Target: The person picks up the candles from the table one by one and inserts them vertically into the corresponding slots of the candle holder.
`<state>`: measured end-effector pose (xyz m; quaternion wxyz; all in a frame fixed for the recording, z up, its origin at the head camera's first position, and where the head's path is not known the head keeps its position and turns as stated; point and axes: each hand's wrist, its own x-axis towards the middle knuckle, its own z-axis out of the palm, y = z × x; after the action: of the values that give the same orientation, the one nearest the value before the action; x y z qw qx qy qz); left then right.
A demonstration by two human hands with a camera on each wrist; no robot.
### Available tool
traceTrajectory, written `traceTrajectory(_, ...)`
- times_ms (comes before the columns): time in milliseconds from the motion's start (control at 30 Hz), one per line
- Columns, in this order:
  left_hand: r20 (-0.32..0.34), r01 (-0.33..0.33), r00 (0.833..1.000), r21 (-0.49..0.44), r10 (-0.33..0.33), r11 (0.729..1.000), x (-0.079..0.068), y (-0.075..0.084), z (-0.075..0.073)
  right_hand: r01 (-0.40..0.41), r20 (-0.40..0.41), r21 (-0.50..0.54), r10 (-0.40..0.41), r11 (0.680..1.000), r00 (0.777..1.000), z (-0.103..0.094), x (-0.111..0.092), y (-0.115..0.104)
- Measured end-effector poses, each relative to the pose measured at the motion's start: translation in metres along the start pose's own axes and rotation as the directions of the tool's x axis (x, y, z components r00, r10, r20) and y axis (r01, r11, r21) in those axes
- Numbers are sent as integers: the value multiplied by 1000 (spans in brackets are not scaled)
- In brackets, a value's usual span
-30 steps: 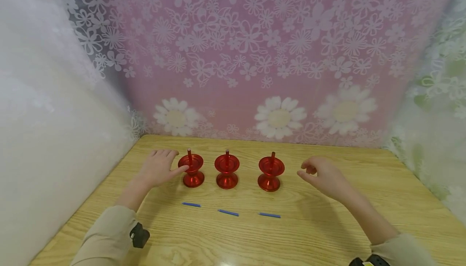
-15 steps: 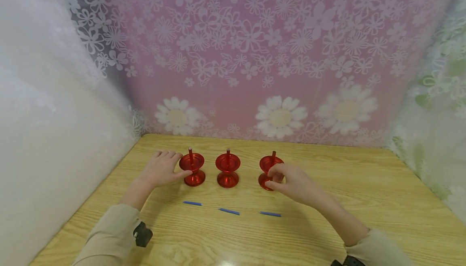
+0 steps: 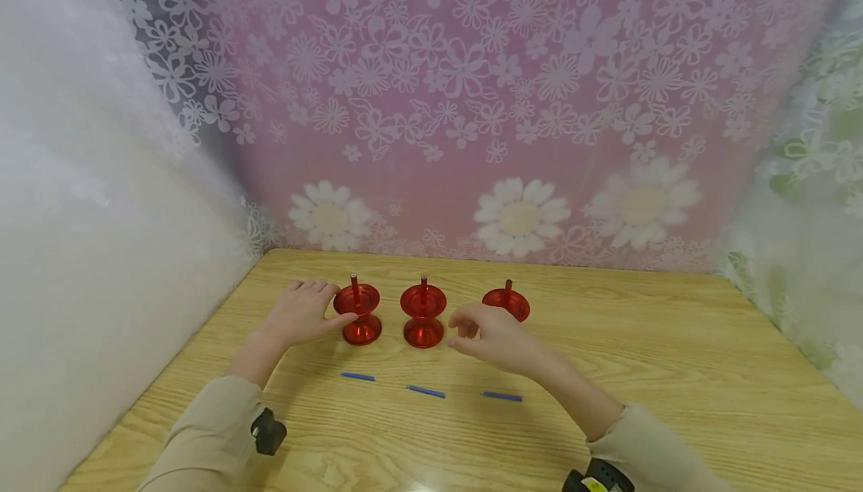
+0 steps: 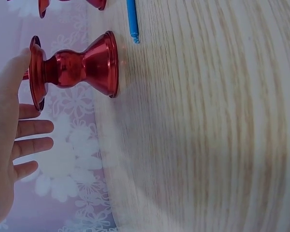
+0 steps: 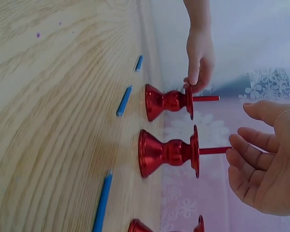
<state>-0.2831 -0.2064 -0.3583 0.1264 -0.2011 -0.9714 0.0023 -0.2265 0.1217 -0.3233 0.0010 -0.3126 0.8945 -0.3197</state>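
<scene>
Three shiny red metal candlesticks stand upright in a row, each with a dish and a thin red upright tube. My left hand (image 3: 303,316) is at the dish of the left candlestick (image 3: 361,329), thumb across the rim and fingers fairly straight beside it in the left wrist view. Between the middle candlestick (image 3: 423,332) and the right candlestick (image 3: 516,305) is my right hand (image 3: 495,338), loosely curled with nothing in it. It hides the right candlestick's lower part. In the right wrist view, its thumb and fingers (image 5: 253,162) are spread near the middle candlestick's tube.
Three thin blue candles lie on the wooden table (image 3: 674,372) in front of the candlesticks: a left candle (image 3: 358,377), a middle candle (image 3: 426,391) and a right candle (image 3: 502,396). A flowered pink curtain (image 3: 431,140) hangs behind the table.
My right hand has moved left from beyond the right candlestick, across its front, towards the middle one. The left hand has stayed at the left candlestick. The candlesticks and candles have kept their places.
</scene>
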Motion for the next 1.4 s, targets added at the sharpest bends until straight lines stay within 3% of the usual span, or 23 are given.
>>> traceTrajectory(600, 12, 9, 1000, -30, -9, 1000, 1, 2, 0, 20, -16, 26, -19, 999, 1000, 32, 32, -22)
traceTrajectory(1000, 6, 4, 1000, -63, -3, 998, 1, -2, 2, -29, 44, 116, 24, 993, 999, 60, 51, -30)
traceTrajectory(1400, -18, -10, 1000, -59, 9, 998, 1, -2, 3, -56, 3, 170, 57, 984, 998, 82, 72, -34)
